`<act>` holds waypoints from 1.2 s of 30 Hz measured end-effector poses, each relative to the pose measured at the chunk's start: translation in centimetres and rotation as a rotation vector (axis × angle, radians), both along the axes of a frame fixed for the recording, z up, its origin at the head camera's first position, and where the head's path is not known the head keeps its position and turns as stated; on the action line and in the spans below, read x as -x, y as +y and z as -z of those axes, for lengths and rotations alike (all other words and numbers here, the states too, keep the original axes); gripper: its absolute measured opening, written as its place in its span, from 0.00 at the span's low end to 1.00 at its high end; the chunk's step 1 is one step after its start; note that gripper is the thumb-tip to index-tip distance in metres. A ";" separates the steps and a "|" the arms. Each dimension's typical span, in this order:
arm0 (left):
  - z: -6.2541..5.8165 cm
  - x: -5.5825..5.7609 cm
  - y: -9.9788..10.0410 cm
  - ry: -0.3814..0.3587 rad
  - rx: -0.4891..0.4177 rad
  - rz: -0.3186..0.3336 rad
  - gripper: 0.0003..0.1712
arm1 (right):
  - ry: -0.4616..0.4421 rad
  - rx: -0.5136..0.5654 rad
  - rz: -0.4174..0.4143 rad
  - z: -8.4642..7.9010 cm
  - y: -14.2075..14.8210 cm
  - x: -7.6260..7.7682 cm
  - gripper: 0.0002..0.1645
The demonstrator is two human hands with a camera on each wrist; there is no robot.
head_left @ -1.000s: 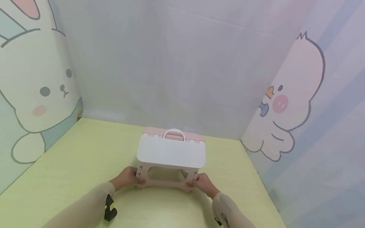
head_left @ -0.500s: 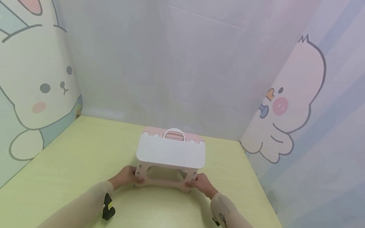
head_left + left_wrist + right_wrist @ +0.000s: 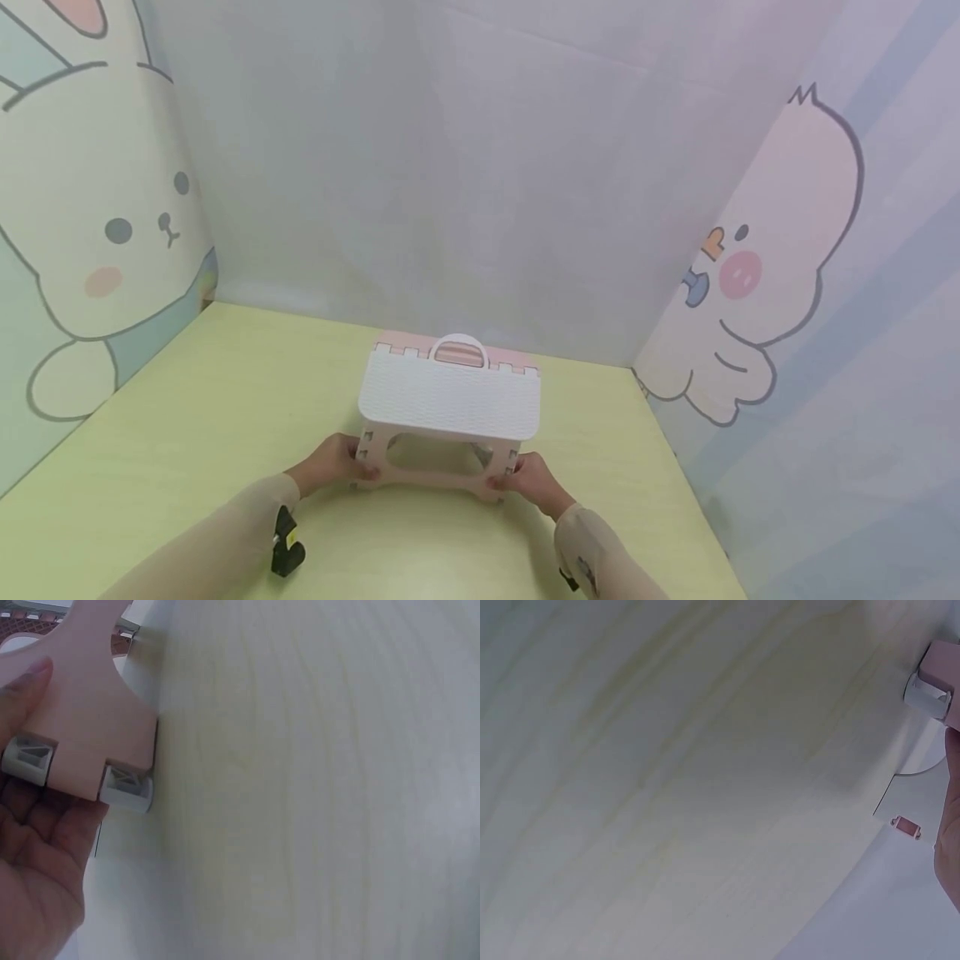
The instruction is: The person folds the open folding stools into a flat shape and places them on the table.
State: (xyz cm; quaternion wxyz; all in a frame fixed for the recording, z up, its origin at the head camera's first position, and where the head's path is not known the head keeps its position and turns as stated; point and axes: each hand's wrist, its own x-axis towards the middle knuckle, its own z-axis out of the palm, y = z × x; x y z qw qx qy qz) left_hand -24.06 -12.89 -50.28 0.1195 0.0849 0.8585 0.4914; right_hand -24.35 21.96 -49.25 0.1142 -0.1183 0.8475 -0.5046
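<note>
A pink and white folding step stool (image 3: 450, 396) stands unfolded on the table, its white textured top tilted toward me and an arched white handle raised at the middle of the top. My left hand (image 3: 334, 467) grips the lower left of the front leg panel, thumb on the pink face. In the left wrist view that thumb lies on the pink panel (image 3: 90, 712), with the fingers behind it beside white hinge pieces. On the opposite side, my right hand (image 3: 534, 483) holds the panel's lower right. Only an edge of the right hand (image 3: 949, 832) shows in the right wrist view.
The pale yellow wood-grain table (image 3: 247, 383) extends around the stool. A plain light curtain (image 3: 450, 167) hangs behind it. Side curtains carry a rabbit print (image 3: 112, 183) on the left and a chick print (image 3: 787, 208) on the right. A black device (image 3: 287, 542) hangs at the left wrist.
Both hands keep their hold on the stool's leg panel, and the stool stays in nearly the same place. Only slight shifts of the view show.
</note>
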 end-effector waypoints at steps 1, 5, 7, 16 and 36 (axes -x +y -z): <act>0.0 0.0 0.0 -0.001 0.002 -0.001 0.24 | 0.003 0.001 -0.003 0.0 0.0 0.0 0.15; -0.1 0.0 0.0 -0.013 0.007 -0.008 0.24 | 0.009 0.006 -0.008 -0.1 0.0 -0.1 0.16; -0.1 0.0 0.0 -0.017 0.008 -0.013 0.24 | 0.012 0.007 -0.009 -0.1 0.0 -0.2 0.16; 0.0 -0.1 0.0 -0.018 0.013 -0.012 0.24 | 0.002 0.007 0.000 -0.1 -0.2 -0.3 0.15; -0.1 -0.1 -0.1 0.001 -0.001 0.011 0.24 | -0.023 0.033 0.023 -0.3 -0.4 -0.4 0.14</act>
